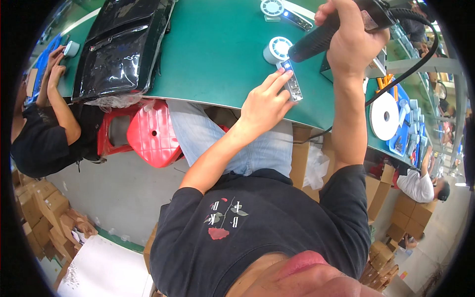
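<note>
One hand, the left hand [265, 105], rests its fingers on the handle of a pale blue fan [275, 51] on a green table [213, 54]. I cannot tell if it pinches the handle. Apart from it, the right hand [350, 47] is wrapped around a black tool [316, 41], with the tip right by the fan. Past the fan is another fan [271, 7]. Far left of the fan is a shiny black bag [118, 59].

Pale-blue round fan with exposed-circuit handle [278, 49]: handle partly covered by left grip [264, 105]. Right grip [352, 47], cropped at top, hides middle of ribbed black cylindrical tool [314, 41]. Glossy black plastic-wrapped bag [121, 54]: upper end cut off. Black-shirted person [42, 136]: head cropped, left.
</note>
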{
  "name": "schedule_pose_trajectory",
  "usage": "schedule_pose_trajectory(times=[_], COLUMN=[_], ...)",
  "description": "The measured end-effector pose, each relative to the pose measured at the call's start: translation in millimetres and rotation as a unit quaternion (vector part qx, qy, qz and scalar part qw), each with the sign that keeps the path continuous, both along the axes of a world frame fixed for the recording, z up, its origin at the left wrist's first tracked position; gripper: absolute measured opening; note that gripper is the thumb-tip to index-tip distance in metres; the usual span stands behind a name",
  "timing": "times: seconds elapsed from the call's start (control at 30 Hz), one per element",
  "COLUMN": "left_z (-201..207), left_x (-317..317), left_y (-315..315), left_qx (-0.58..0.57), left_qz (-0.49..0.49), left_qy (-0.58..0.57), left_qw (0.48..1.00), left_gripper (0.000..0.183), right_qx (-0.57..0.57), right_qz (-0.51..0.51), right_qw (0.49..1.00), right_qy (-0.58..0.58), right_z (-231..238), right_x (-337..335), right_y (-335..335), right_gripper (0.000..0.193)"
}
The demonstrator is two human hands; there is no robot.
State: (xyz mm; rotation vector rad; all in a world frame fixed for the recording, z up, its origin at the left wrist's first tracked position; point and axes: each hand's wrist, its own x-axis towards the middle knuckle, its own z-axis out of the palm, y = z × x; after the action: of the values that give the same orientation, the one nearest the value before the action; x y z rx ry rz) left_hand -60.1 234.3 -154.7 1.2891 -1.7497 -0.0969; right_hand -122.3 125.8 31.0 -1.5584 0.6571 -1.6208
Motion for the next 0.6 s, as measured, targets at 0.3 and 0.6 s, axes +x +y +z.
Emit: schedule_pose_trajectory(times=[0.3, 0.6], left_z=[2.2, 7.0], left_x=[-0.6, -2.3], left_y=[-0.4, 1.0], left_qx=[-0.001, 0.008], left_qz=[-0.004, -0.007], left_qy=[-0.004, -0.007], left_qw=[1.000, 1.000], left_gripper=[0.033, 0.033], right_qx=[-0.005, 0.018], right_qz=[0.049, 0.029], right_qw=[0.999, 0.998], right_qy=[-0.011, 0.043], right_z=[-10.4, 31.0], right_x=[-4.4, -88.8], right_y=[-3.0, 16.7], right_gripper=[0.010, 0.019])
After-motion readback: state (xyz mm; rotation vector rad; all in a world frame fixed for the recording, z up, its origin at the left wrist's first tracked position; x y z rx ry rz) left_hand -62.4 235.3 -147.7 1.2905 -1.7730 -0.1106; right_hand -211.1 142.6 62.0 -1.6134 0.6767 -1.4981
